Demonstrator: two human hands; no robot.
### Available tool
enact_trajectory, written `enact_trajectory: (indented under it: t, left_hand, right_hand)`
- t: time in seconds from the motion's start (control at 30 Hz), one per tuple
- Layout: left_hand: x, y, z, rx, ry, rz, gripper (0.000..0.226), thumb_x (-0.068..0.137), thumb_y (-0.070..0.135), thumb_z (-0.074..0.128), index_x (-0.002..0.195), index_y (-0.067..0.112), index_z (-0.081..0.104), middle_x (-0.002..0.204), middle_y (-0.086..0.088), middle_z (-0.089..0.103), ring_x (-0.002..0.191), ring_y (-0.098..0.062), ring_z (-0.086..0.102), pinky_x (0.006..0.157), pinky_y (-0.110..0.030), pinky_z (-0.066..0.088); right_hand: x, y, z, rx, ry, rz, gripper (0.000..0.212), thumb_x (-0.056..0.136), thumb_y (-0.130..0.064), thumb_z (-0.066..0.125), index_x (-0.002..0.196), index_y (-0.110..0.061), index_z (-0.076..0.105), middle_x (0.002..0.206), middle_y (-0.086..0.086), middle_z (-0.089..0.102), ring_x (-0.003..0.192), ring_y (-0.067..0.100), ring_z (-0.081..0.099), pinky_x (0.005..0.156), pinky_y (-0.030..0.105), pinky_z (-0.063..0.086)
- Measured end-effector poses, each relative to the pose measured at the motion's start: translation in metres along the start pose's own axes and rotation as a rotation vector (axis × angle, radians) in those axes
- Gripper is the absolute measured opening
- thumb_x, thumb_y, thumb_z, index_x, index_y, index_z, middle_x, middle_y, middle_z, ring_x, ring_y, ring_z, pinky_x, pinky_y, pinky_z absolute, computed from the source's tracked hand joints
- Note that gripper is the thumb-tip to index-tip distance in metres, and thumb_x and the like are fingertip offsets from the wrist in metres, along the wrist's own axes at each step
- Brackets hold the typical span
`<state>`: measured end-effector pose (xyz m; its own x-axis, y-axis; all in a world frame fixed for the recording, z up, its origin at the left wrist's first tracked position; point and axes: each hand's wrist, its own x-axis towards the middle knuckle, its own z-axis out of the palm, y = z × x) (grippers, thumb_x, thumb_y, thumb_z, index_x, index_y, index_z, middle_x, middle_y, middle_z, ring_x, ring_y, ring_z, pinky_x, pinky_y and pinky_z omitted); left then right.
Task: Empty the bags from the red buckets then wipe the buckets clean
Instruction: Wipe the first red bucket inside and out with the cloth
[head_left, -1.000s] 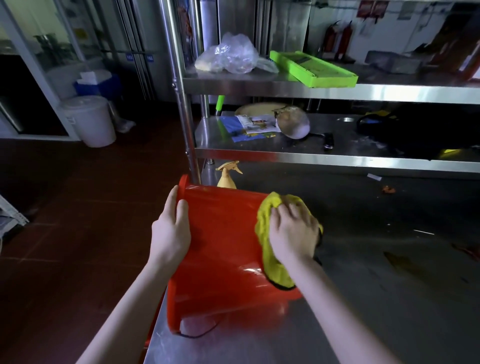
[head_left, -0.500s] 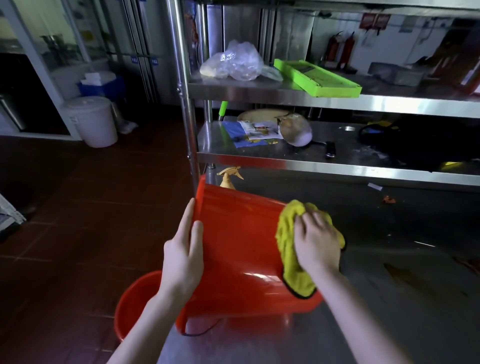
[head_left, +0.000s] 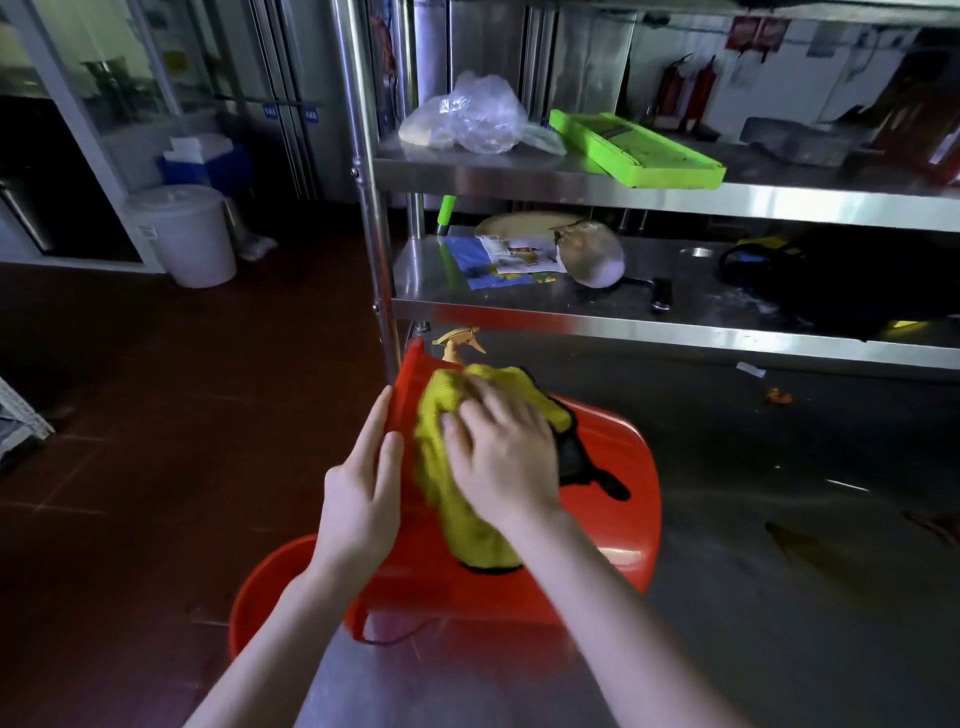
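A red bucket (head_left: 613, 493) lies on its side at the left end of the steel table (head_left: 753, 597), its rim facing left. My left hand (head_left: 363, 483) rests flat against that rim with straight fingers. My right hand (head_left: 504, 457) presses a yellow cloth with black edging (head_left: 447, 415) onto the bucket's upper side near the rim, fingers spread. A second red bucket (head_left: 270, 577) stands on the floor below the table's left edge, partly hidden by my left arm.
An orange spray-bottle nozzle (head_left: 457, 340) pokes up behind the bucket. A steel rack (head_left: 675, 327) holds a clear plastic bag (head_left: 467, 119), a green tray (head_left: 634, 150) and papers. A white lidded bin (head_left: 182, 234) stands on the brown tiled floor at left.
My right hand has slid the yellow cloth leftward along the bucket, from near its base toward the rim beside my left hand. The view has tilted and shows more of the floor bucket.
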<state>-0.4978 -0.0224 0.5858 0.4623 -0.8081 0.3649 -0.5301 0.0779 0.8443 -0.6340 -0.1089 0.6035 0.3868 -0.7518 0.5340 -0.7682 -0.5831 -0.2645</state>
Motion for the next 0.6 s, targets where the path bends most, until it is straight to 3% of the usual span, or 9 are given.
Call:
enact_trajectory:
  t: [0.1, 0.2, 0.27, 0.33, 0.43, 0.53, 0.6]
  left_hand:
    - [-0.019, -0.004, 0.007, -0.024, -0.008, 0.021, 0.042, 0.102, 0.048, 0.033, 0.141, 0.061, 0.030, 0.043, 0.005, 0.042, 0.035, -0.004, 0.036, 0.038, -0.018, 0.032]
    - [-0.035, -0.008, 0.012, -0.073, -0.034, 0.034, 0.047, 0.097, 0.054, 0.030, 0.142, 0.061, 0.026, 0.043, 0.004, 0.040, 0.035, -0.006, 0.035, 0.038, -0.018, 0.032]
    - [-0.037, -0.011, 0.015, -0.076, -0.035, 0.034, 0.049, 0.095, 0.054, 0.030, 0.143, 0.061, 0.026, 0.044, 0.003, 0.040, 0.036, -0.006, 0.036, 0.040, -0.020, 0.033]
    - [-0.036, -0.014, 0.016, -0.079, -0.024, 0.035, 0.048, 0.096, 0.050, 0.032, 0.142, 0.061, 0.027, 0.043, 0.003, 0.038, 0.036, -0.005, 0.034, 0.041, -0.021, 0.032]
    - [-0.037, -0.019, 0.014, -0.075, -0.020, 0.046, 0.049, 0.097, 0.039, 0.035, 0.143, 0.058, 0.030, 0.048, 0.008, 0.045, 0.038, -0.005, 0.036, 0.042, -0.018, 0.031]
    - [-0.032, -0.020, 0.002, -0.103, -0.005, -0.036, 0.047, 0.092, 0.039, 0.037, 0.136, 0.057, 0.036, 0.092, 0.019, 0.069, 0.070, 0.001, 0.062, 0.061, -0.012, 0.045]
    - [-0.015, -0.011, -0.004, -0.104, -0.037, -0.104, 0.036, 0.087, 0.043, 0.038, 0.119, 0.058, 0.045, 0.084, 0.009, 0.071, 0.071, 0.002, 0.063, 0.062, -0.018, 0.047]
  right_hand:
    - [-0.020, 0.066, -0.020, -0.112, -0.010, 0.252, 0.036, 0.097, -0.038, 0.039, 0.084, -0.015, 0.064, 0.096, 0.008, 0.065, 0.087, 0.034, 0.061, 0.076, 0.041, 0.046]
    - [-0.020, 0.114, -0.039, -0.038, -0.135, 0.555, 0.034, 0.100, -0.037, 0.036, 0.089, -0.015, 0.059, 0.106, 0.007, 0.062, 0.100, 0.034, 0.057, 0.082, 0.040, 0.044]
    - [-0.005, 0.114, -0.035, -0.023, -0.193, 0.652, 0.038, 0.100, -0.042, 0.030, 0.100, -0.019, 0.060, 0.119, 0.005, 0.060, 0.110, 0.031, 0.055, 0.091, 0.040, 0.041]
    - [0.011, 0.082, -0.026, -0.071, -0.218, 0.595, 0.040, 0.099, -0.046, 0.029, 0.104, -0.023, 0.062, 0.123, 0.003, 0.059, 0.114, 0.031, 0.054, 0.095, 0.042, 0.039]
    - [0.012, 0.001, 0.001, -0.075, -0.095, 0.249, 0.041, 0.096, -0.047, 0.034, 0.094, -0.022, 0.066, 0.111, 0.001, 0.064, 0.102, 0.030, 0.058, 0.088, 0.041, 0.042]
    - [0.002, -0.041, 0.015, -0.025, -0.006, 0.001, 0.041, 0.097, -0.044, 0.036, 0.109, -0.023, 0.069, 0.129, -0.002, 0.061, 0.120, 0.025, 0.053, 0.100, 0.044, 0.039]
    - [-0.005, -0.036, 0.015, -0.020, 0.009, -0.027, 0.040, 0.098, -0.042, 0.037, 0.113, -0.021, 0.068, 0.136, -0.002, 0.057, 0.126, 0.025, 0.049, 0.103, 0.045, 0.036]
